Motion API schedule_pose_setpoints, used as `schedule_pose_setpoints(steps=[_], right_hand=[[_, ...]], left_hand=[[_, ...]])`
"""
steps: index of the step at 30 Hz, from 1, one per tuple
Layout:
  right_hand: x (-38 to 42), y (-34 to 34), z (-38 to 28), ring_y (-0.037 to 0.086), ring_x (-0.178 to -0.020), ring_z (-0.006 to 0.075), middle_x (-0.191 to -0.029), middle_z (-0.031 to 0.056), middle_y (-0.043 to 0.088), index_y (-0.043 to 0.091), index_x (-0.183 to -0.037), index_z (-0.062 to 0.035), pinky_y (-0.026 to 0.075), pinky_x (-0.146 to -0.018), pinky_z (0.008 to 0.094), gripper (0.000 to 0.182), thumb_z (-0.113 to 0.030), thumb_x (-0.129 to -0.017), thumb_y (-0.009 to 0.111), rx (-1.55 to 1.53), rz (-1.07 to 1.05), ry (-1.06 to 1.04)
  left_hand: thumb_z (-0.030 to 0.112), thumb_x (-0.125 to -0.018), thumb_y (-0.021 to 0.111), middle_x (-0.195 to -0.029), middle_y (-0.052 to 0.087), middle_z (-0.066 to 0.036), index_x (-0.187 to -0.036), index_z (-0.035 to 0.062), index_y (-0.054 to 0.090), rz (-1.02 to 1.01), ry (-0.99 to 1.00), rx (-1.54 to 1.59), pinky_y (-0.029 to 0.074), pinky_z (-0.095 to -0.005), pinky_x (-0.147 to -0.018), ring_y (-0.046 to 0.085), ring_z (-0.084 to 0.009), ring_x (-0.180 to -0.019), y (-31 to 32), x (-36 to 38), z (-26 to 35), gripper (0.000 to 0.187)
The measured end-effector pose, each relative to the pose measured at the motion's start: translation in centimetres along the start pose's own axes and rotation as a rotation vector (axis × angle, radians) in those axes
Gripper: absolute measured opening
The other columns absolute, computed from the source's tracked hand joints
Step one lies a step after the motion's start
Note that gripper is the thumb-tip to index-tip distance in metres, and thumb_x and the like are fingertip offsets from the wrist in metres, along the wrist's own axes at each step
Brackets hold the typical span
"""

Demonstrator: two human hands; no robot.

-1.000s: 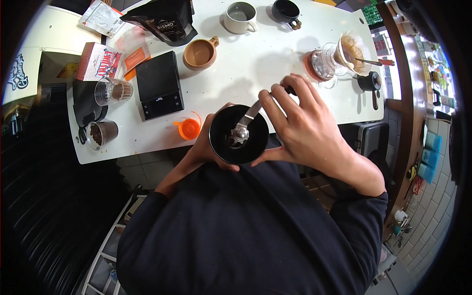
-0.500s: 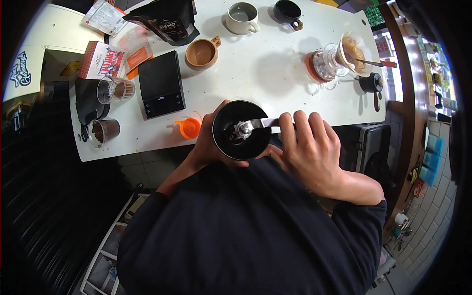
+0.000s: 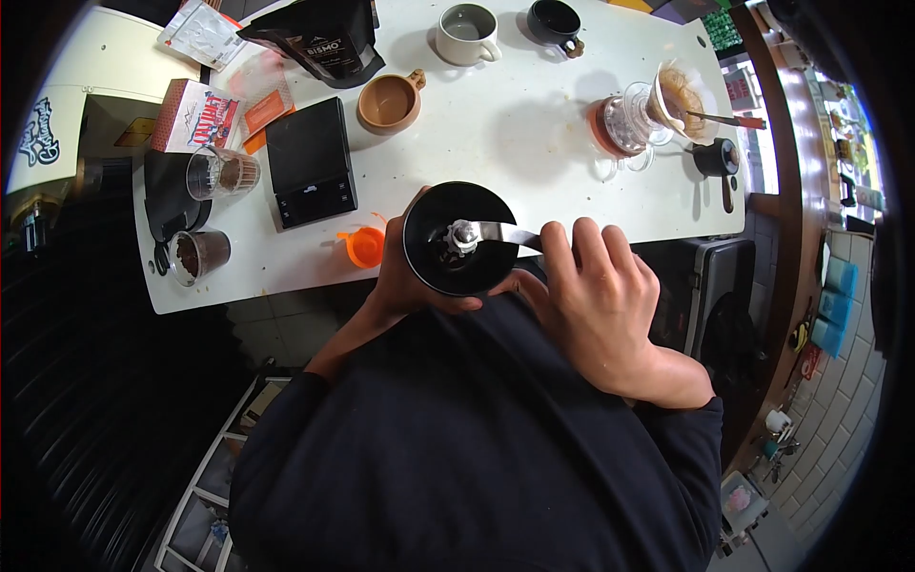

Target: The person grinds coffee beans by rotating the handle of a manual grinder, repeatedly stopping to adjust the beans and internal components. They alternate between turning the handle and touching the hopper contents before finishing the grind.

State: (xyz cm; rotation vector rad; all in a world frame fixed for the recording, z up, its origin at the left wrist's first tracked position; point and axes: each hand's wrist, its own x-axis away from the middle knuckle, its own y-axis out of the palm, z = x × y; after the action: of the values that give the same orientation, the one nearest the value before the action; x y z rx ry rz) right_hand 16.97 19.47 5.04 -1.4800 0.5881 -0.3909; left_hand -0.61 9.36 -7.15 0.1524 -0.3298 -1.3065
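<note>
A black hand coffee grinder (image 3: 434,272) is held in front of my chest, its open top tilted toward me. My left hand (image 3: 400,281) wraps round the grinder's body from the left, thumb along the near side. On the right, my right hand (image 3: 605,310) grips the end of the metal crank handle (image 3: 498,232), whose knob is hidden under the fingers. The crank joins a shiny toothed hub in the middle of the dark bowl. Just left of the grinder, an orange plastic cup-like piece (image 3: 365,247) sits near the table's front edge.
On the white table (image 3: 457,143) stand a black scale (image 3: 312,162), a brown cup (image 3: 389,103), a grey mug (image 3: 467,36), a black cup (image 3: 553,24) and a coffee bag (image 3: 329,48). Two glasses with brown grounds (image 3: 202,257) stand left; a glass dripper server (image 3: 624,124) stands right.
The grinder has shifted slightly up and left with my left hand. My right hand keeps its grip on the crank, its forearm now lower and nearer my body.
</note>
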Motion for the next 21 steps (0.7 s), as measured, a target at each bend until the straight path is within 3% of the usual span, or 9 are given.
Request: schedule_pose_setpoints(steps=[2, 5, 10, 11, 13, 16, 18, 20, 21], right_hand=[[-0.7, -0.9, 0.4, 0.055, -0.07, 0.0185, -0.078, 0.0037, 0.05, 0.06, -0.096, -0.0078, 0.046, -0.055, 0.0324, 0.043, -0.035, -0.071, 0.081, -0.068, 0.011, 0.003], [-1.6, -2.5, 2.5, 0.055, -0.07, 0.0194, -0.079, 0.004, 0.051, 0.062, -0.095, -0.0065, 0.047, -0.054, 0.0325, 0.032, -0.031, -0.082, 0.077, -0.425, -0.068, -0.229], [-3.0, -1.2, 4.0, 0.055, -0.07, 0.0219, -0.083, 0.0046, 0.053, 0.06, -0.087, -0.0075, 0.046, -0.058, 0.0342, 0.021, -0.019, -0.077, 0.074, -0.693, -0.101, -0.398], [-3.6, -0.4, 4.0, 0.053, -0.067, 0.0228, -0.078, 0.0055, 0.048, 0.061, -0.082, -0.0066, 0.046, -0.06, 0.0371, 0.015, -0.014, -0.073, 0.071, -0.709, 0.082, -0.569], [-4.3, 1.0, 3.2, 0.049, -0.064, 0.0231, -0.074, 0.0056, 0.042, 0.06, -0.074, -0.0065, 0.046, -0.064, 0.0415, 0.01, -0.007, -0.064, 0.063, -0.778, 0.33, -0.802], [-4.8, 1.4, 1.8, 0.05, -0.066, 0.0232, -0.077, 0.0064, 0.044, 0.06, -0.075, -0.0068, 0.048, -0.067, 0.0394, 0.008, -0.002, -0.069, 0.061, -0.741, 0.4, -0.913], [-4.8, 1.2, 1.5, 0.051, -0.071, 0.025, -0.08, 0.0069, 0.046, 0.061, -0.077, -0.0073, 0.049, -0.067, 0.04, 0.007, -0.004, -0.071, 0.063, -0.84, 0.31, -0.919], [-5.0, 1.0, 1.1, 0.054, -0.079, 0.0286, -0.087, 0.0081, 0.049, 0.063, -0.08, -0.0083, 0.049, -0.068, 0.0411, 0.008, -0.008, -0.073, 0.067, -1.042, 0.124, -0.945], [-4.7, 0.8, 0.3, 0.054, -0.082, 0.0294, -0.09, 0.0087, 0.049, 0.064, -0.081, -0.0082, 0.049, -0.07, 0.0412, 0.01, -0.012, -0.073, 0.068, -1.032, 0.099, -1.028]], left_hand=[[0.037, -0.046, 0.102, -0.122, 0.064, -0.011, -0.129, -0.0037, 0.053, 0.024, 0.022, -0.049, 0.053, -0.0344, -0.096, 0.065, -0.0186, -0.108, -0.5, 0.5, -1.2, 0.105], [0.041, -0.046, 0.102, -0.13, 0.06, -0.011, -0.138, -0.0023, 0.047, 0.1, 0.132, 0.06, 0.051, -0.0356, -0.1, 0.061, -0.0195, -0.116, -2.2, 1.3, -3.5, 0.116], [0.046, -0.048, 0.101, -0.132, 0.059, -0.01, -0.143, 0.0006, 0.042, 0.059, -0.272, 0.234, 0.049, -0.0374, -0.103, 0.058, -0.0207, -0.121, -2.4, 1.9, 0.7, 0.121], [0.046, -0.048, 0.101, -0.132, 0.059, -0.01, -0.143, 0.0006, 0.042, 0.059, -0.267, 0.234, 0.049, -0.0374, -0.103, 0.058, -0.0207, -0.121, -2.8, 1.5, -0.5, 0.121], [0.051, -0.05, 0.099, -0.13, 0.06, -0.009, -0.141, 0.0002, 0.044, -0.124, 0.071, 0.2, 0.051, -0.037, -0.101, 0.06, -0.0195, -0.118, -3.2, 0.1, -2.7, 0.118], [0.056, -0.052, 0.097, -0.127, 0.061, -0.009, -0.139, 0.0002, 0.045, -0.065, -0.022, 0.275, 0.052, -0.0356, -0.099, 0.061, -0.0183, -0.115, -2.1, -0.2, -2.3, 0.115], [0.056, -0.054, 0.096, -0.125, 0.061, -0.008, -0.138, 0.0001, 0.045, -0.091, 0.016, 0.237, 0.052, -0.0356, -0.099, 0.061, -0.0176, -0.113, -2.2, -0.5, -2.7, 0.114], [0.055, -0.053, 0.096, -0.127, 0.06, -0.009, -0.14, 0.0001, 0.043, 0.005, -0.253, 0.271, 0.05, -0.0369, -0.101, 0.061, -0.0183, -0.115, -2.1, 0.0, -3.6, 0.115], [0.053, -0.051, 0.098, -0.129, 0.058, -0.009, -0.14, 0.0001, 0.041, -0.027, -0.029, 0.201, 0.049, -0.0372, -0.102, 0.059, -0.019, -0.117, -2.7, -0.8, -6.2, 0.118]])
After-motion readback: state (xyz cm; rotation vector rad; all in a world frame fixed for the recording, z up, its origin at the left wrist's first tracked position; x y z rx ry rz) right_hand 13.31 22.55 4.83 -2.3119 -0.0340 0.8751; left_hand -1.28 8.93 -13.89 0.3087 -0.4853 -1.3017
